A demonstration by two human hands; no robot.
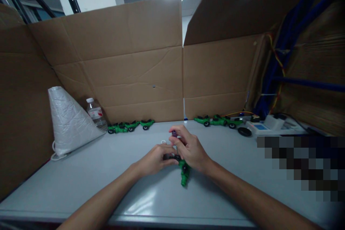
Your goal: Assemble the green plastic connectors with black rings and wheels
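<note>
The green toy (184,174) is held on the table (107,183), its lower end pointed toward the near edge. Its upper end, where dark parts are seen, is pinched by the left hand (157,159), whose grip is narrow, though the exact contact is partly hidden by the fingers. A purple-handled screwdriver (174,134) is held upright in the closed grip of the right hand (190,147), with its shaft directed down at the toy's dark upper end. Beyond the green toy and to its left, a row of green toy cars (126,127) is set near the cardboard wall (134,68), with a bottle (95,114) and a silvery bag (70,122) farther left; beyond it to the right, more toy cars (218,120), a black ring (244,131) and a power strip (277,126) are placed
</note>
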